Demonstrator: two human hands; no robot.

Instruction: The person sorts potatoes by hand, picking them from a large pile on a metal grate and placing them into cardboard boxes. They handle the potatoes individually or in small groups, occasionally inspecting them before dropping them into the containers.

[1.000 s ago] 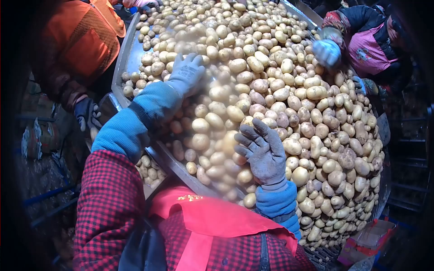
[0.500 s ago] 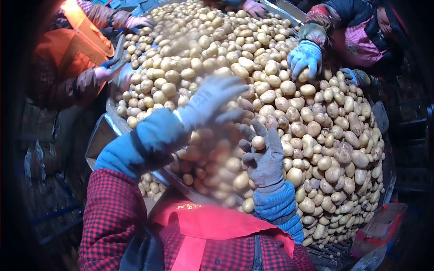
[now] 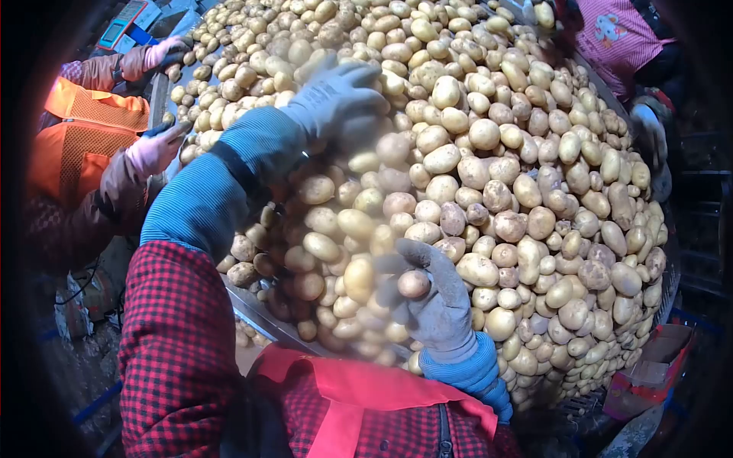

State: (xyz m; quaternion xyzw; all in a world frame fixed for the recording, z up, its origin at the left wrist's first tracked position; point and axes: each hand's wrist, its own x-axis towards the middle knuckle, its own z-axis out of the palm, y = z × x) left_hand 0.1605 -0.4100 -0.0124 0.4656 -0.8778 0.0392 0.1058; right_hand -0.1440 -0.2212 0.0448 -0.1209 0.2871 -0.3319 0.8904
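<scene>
A large heap of potatoes [image 3: 489,179] lies in front of me. My left hand [image 3: 336,99], in a pale grey glove, reaches over the far left part of the heap. Its fingers look stretched out above the potatoes, slightly blurred, and I see nothing in them. Closer to my body, my right hand [image 3: 439,305] wears a darker, dirty grey glove and is turned partly palm up. A small round potato [image 3: 413,284] sits in its curled fingers. Several potatoes just left of that hand are smeared, partly by a hazy patch in the view.
A metal edge [image 3: 263,317] borders the heap near me. At left, a co-worker in an orange vest [image 3: 92,137] has gloved hands at the heap's edge. Another person's pink apron [image 3: 615,46] shows at upper right. A red-edged cardboard box [image 3: 649,374] stands at lower right.
The view has shifted. My left hand has moved farther out over the heap, while my right hand has come lower and leftward, still with the small potato. The right co-worker's hand has left the heap.
</scene>
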